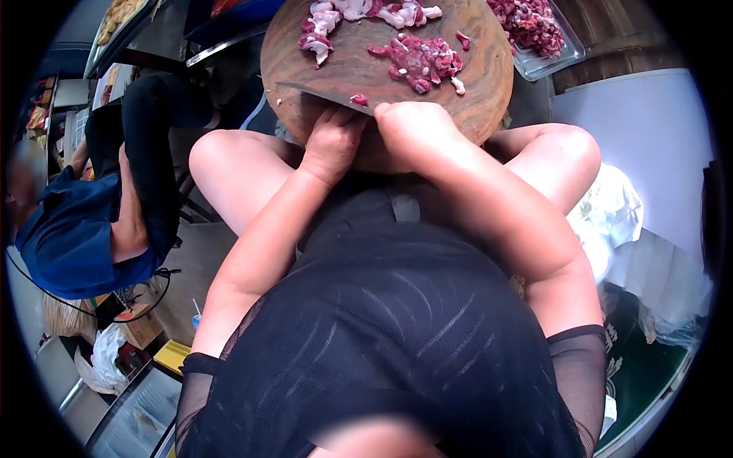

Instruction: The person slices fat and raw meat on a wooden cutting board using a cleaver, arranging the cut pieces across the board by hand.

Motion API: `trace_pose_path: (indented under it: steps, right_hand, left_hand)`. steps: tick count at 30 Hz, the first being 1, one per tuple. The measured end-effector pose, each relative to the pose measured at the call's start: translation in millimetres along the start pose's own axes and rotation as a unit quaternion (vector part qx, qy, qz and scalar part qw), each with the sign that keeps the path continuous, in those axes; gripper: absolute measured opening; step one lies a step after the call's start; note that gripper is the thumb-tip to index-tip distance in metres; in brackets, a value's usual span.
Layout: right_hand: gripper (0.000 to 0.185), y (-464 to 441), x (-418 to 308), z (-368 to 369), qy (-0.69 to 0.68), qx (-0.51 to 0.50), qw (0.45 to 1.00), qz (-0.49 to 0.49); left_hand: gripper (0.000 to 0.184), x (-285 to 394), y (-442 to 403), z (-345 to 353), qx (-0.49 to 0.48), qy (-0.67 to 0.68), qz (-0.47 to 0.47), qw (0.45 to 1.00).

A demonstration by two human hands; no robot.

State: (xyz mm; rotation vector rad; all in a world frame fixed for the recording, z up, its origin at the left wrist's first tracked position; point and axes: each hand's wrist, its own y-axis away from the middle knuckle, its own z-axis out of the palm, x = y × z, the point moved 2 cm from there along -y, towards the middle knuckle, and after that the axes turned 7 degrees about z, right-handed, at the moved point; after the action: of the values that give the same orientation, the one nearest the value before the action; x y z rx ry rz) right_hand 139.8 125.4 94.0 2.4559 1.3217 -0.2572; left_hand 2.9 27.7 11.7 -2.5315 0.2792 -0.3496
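A round wooden chopping board (473, 122) stands in front of me, between my knees. My right hand (412, 133) is closed around the handle of a knife, whose long blade (317, 92) points left across the near part of the board. Just below the blade, my left hand (334, 145) has its fingers curled together; the blade partly hides them, and what they hold does not show. A small red meat piece (359, 99) lies against the blade. Farther back are a heap of cut red meat (421, 62) and a strip of paler, fatty meat (321, 30).
A clear tray of chopped meat (542, 46) stands beyond the board at the right. On the left sits another person in a blue shirt (80, 229). White plastic bags (611, 214) lie to my right, near a pale panel (630, 145).
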Motion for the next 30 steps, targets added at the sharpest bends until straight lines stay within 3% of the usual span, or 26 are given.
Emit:
trace_pose_path:
  steps: [2, 5, 8, 11, 13, 15, 17, 18, 22, 25, 27, 30]
  right_hand:
    - [0.011, 11.7, 8.8, -7.7, 0.017, -0.016, 1.0, -0.018]
    - [0.014, 36.5, 43.4, -16.0, -0.009, -0.053, 0.995, 0.086]
    - [0.018, 71.0, 66.3, -12.1, 0.005, 0.072, 0.993, 0.091]
    - [0.021, 85.3, 57.3, -13.0, -0.089, 0.089, 0.979, 0.158]
    - [0.021, 90.1, 45.0, -11.6, -0.148, 0.101, 0.975, 0.128]
    - [0.021, 90.4, 33.2, -8.3, -0.163, 0.106, 0.976, 0.101]
    - [0.021, 87.5, 23.3, -1.6, -0.14, 0.109, 0.98, 0.093]
    - [0.019, 85.4, 18.5, 0.6, -0.135, 0.118, 0.98, 0.082]
    - [0.014, 77.1, 7.3, 5.8, -0.088, 0.08, 0.991, 0.068]
    - [0.013, 70.6, -0.7, 4.5, -0.045, 0.032, 0.995, 0.081]
    - [0.013, 65.9, -7.6, -0.6, -0.048, 0.03, 0.996, 0.069]
    - [0.015, 38.3, -12.6, 2.7, -0.051, 0.048, 0.997, 0.044]
  left_hand:
    - [0.026, 2.1, -2.0, -5.4, -0.012, -0.026, 0.008, 1.0]
    - [0.023, -2.9, -0.5, -5.3, -0.033, 0.018, -0.052, 0.998]
    - [0.018, -7.9, -5.7, -2.3, -0.057, 0.026, -0.091, 0.994]
    - [0.021, -9.4, -13.7, -3.8, -0.084, 0.054, -0.169, 0.981]
    - [0.021, -13.6, -15.7, -6.6, 0.025, 0.146, -0.235, 0.961]
    - [0.018, -19.1, -11.5, -12.3, 0.006, 0.148, -0.21, 0.966]
    - [0.018, -24.6, -1.8, -11.4, -0.045, 0.122, -0.103, 0.986]
    - [0.01, -23.9, -0.4, -9.0, -0.026, 0.09, -0.088, 0.992]
    - [0.011, -26.8, 4.9, -1.1, -0.049, 0.036, -0.055, 0.997]
    - [0.015, -27.4, 1.8, -1.2, -0.012, 0.054, -0.03, 0.998]
    - [0.021, -24.6, 1.8, -4.0, -0.032, 0.093, -0.082, 0.992]
    - [0.021, -26.3, 3.2, -1.2, -0.025, 0.026, -0.041, 0.999]
